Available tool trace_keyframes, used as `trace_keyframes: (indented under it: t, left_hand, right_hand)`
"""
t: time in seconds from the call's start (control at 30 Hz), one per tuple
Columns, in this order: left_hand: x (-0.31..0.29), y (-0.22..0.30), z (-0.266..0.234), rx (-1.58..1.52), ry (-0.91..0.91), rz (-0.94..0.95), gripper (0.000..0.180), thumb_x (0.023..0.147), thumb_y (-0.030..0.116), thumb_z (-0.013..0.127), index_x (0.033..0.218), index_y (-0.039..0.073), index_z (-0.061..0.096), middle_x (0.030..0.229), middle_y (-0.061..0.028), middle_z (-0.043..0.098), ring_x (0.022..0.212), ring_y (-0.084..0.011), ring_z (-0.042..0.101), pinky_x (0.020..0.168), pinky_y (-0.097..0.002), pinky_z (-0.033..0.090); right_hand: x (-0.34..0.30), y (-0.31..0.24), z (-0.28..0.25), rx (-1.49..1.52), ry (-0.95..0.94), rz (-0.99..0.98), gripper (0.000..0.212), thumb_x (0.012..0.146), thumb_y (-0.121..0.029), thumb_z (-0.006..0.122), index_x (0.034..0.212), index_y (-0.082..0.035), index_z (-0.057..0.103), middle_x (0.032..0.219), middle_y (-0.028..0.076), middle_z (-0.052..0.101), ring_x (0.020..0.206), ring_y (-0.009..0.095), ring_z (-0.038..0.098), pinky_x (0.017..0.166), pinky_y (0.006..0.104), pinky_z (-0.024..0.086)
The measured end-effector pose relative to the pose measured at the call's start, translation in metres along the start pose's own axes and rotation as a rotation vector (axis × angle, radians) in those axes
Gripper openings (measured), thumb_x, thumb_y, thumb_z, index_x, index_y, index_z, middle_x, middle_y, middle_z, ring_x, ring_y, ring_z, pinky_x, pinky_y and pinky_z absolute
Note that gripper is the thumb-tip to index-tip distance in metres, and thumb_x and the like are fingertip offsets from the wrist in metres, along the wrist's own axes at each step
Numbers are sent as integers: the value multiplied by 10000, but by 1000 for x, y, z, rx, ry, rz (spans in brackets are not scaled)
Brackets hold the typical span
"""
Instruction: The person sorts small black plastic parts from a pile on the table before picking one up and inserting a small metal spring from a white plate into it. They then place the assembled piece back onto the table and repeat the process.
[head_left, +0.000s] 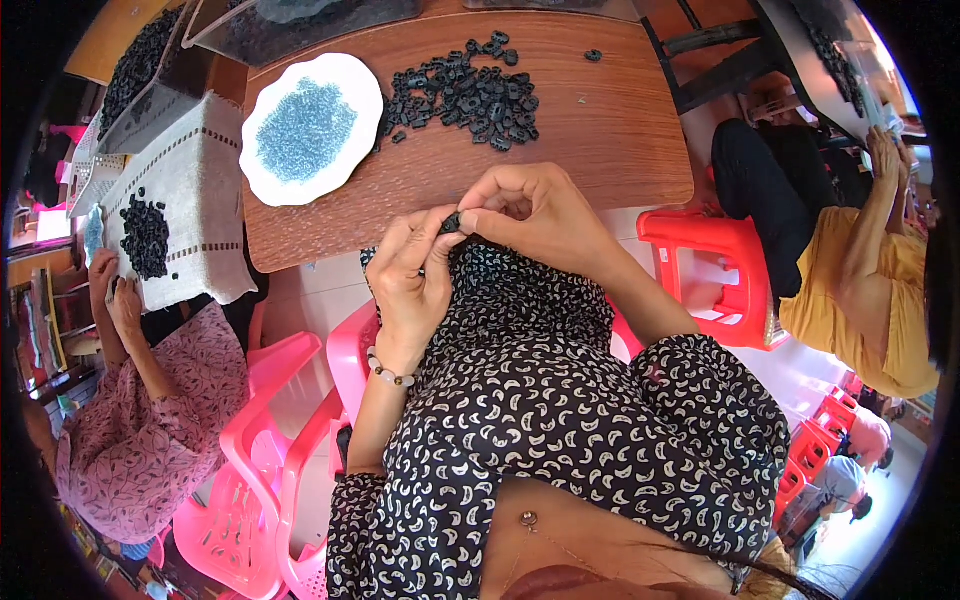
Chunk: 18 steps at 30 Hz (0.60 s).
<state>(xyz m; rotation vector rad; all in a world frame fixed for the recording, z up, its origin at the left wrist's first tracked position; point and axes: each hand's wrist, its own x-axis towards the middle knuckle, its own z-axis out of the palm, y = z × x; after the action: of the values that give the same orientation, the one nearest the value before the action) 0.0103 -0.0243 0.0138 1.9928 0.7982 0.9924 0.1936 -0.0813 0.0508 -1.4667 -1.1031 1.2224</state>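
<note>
At the near edge of a brown wooden counter (615,130), the left hand's (405,272) and right hand's (556,215) fingers pinch a small black part (450,224). Bare wood stretches right of a black pile (465,100); a scalloped white plate (362,85) of blue-grey granules (305,130) sits left. Seated co-workers (150,430) flank the counter.

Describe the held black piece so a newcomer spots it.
Find the brown table, then its near edge. There, the left hand and right hand meet at a small black piece. Unlike the black heap beside the white plate, this one is held.
</note>
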Motion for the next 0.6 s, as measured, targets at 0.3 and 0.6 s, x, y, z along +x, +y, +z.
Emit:
trace_keyframes:
  t: [0.3, 0.6]
  left_hand:
    - [-2, -6, 2, -82, 3, -62, 223, 903, 21, 721, 1125, 31, 745, 982, -113, 717, 856, -206, 692, 755, -292, 543]
    - [-3, -4, 1, -19, -22, -10, 229, 886, -9, 716, 1112, 17, 740, 974, -120, 710, 837, -225, 692, 737, -301, 542]
  right_hand:
    - [0, 6, 1, 72, 25, -53, 114, 909, -87, 724, 947, 21, 719, 826, 25, 710, 753, 48, 628, 659, 219, 505]
    - [0, 0, 1, -122, -5, -47, 101, 916, -71, 719, 909, 28, 703, 828, 21, 699, 761, 40, 610, 670, 225, 510]
